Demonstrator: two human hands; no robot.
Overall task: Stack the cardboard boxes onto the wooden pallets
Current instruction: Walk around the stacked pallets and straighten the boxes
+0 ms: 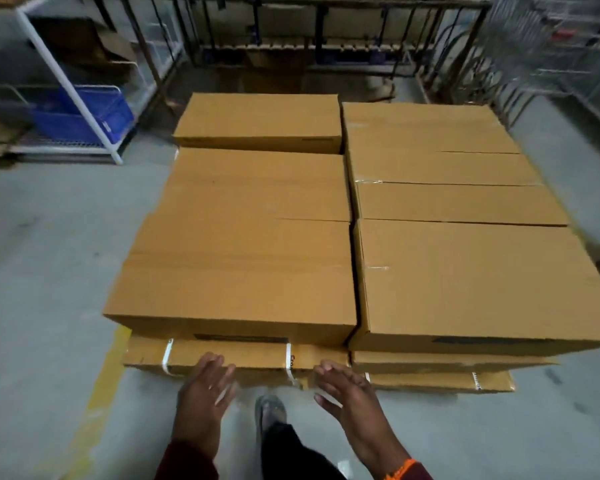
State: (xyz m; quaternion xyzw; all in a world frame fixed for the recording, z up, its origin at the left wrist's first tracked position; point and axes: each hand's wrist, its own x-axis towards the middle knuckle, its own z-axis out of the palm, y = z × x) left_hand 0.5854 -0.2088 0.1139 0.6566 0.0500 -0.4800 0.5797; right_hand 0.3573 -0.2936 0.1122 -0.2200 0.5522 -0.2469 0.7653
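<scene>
The left hand [207,382] and right hand [343,386] hold nothing, fingers straight and spread, at the near edge of a strapped box [229,355]. Above it, cardboard boxes [236,265] lie stacked in two columns.

1. The cardboard boxes [243,265] are a plain tan-brown, even across tops and sides.
2. A dark printed strip [239,338] marks the front face of the nearest top box.
3. The straps [167,356] around the lower front box are white.
4. The floor [42,258] is dull grey, with a worn yellow painted line [101,393].
5. The crate [84,116] is blue; the rack [66,81] has a white frame.
6. The sleeve [187,465] is maroon, the wristband [400,471] bright orange, the trousers [291,455] black.
</scene>
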